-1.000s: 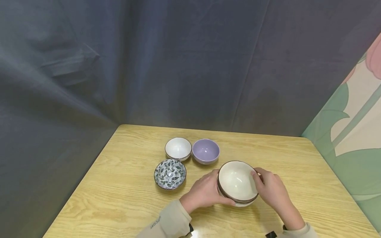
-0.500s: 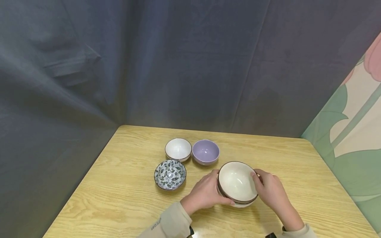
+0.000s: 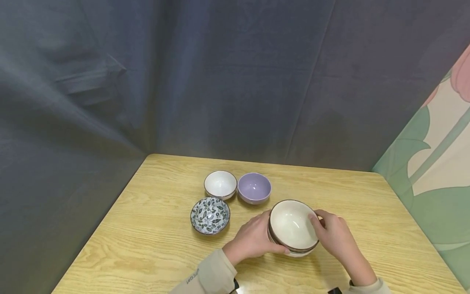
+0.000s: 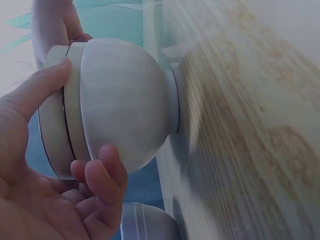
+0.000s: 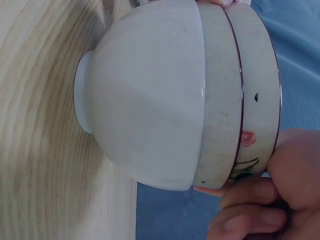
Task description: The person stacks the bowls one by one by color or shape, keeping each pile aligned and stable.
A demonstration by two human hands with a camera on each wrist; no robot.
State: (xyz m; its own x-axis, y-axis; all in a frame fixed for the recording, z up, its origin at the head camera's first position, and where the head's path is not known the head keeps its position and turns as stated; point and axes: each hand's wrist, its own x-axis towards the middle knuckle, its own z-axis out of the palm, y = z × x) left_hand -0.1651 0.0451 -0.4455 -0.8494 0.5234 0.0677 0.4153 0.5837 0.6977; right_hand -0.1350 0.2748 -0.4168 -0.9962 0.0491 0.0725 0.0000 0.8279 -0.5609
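A stack of nested bowls stands on the table at the right of centre in the head view. On top is a cream bowl (image 3: 293,224) with a dark rim. A second cream bowl (image 5: 220,95) sits under it, and a plain white bowl (image 4: 122,105) forms the base, its foot on the wood. My left hand (image 3: 255,237) grips the stack's left side, thumb across the upper bowls' front and fingers reaching around the side. From the right, my right hand (image 3: 332,234) pinches the top bowl's rim, thumb inside and the other fingers outside and below.
Behind the stack, to the left, a purple bowl (image 3: 254,188) stands next to a white bowl (image 3: 220,183) with a dark rim. In front of these lies a leaf-patterned bowl (image 3: 210,215). A dark curtain (image 3: 235,81) hangs along the back edge of the wooden table (image 3: 139,245).
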